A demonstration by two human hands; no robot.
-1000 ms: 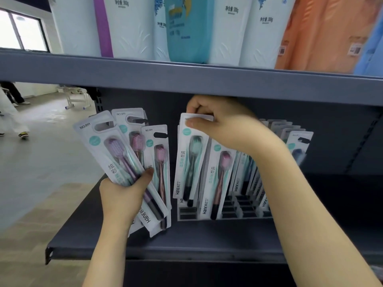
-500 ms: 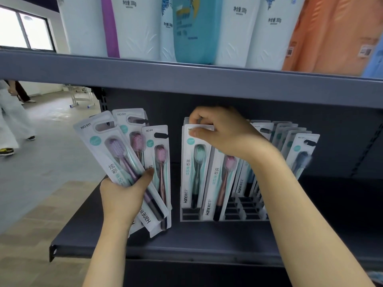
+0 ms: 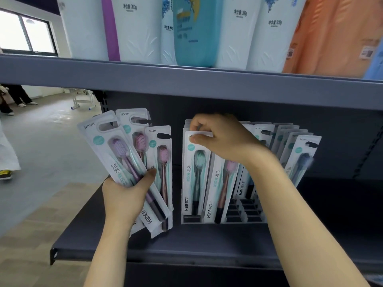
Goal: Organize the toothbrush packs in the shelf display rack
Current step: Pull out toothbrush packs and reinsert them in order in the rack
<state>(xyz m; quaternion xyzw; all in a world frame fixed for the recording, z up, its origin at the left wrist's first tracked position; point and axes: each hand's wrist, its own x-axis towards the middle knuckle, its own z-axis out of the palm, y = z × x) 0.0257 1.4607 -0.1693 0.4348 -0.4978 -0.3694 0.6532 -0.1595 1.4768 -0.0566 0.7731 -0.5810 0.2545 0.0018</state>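
1. Toothbrush packs (image 3: 219,183) standing upright in rows inside the slotted display rack (image 3: 244,214) on the lower grey shelf (image 3: 186,243).
2. Right hand (image 3: 221,139) pinching the top edge of the green-brush pack (image 3: 195,175) at the rack's front left, thumb on its face.
3. Left hand (image 3: 124,195) clamped round a fan of loose packs (image 3: 132,162), just left of the rack.
4. Toiletry pouches (image 3: 196,30) lined up on the shelf above.

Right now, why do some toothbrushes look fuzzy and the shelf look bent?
Head view: the wide lens bows the upper shelf; the far-right dark toothbrush pack is smeared, the purple toothbrush pack in the left hand sharp; window glare is washed out.
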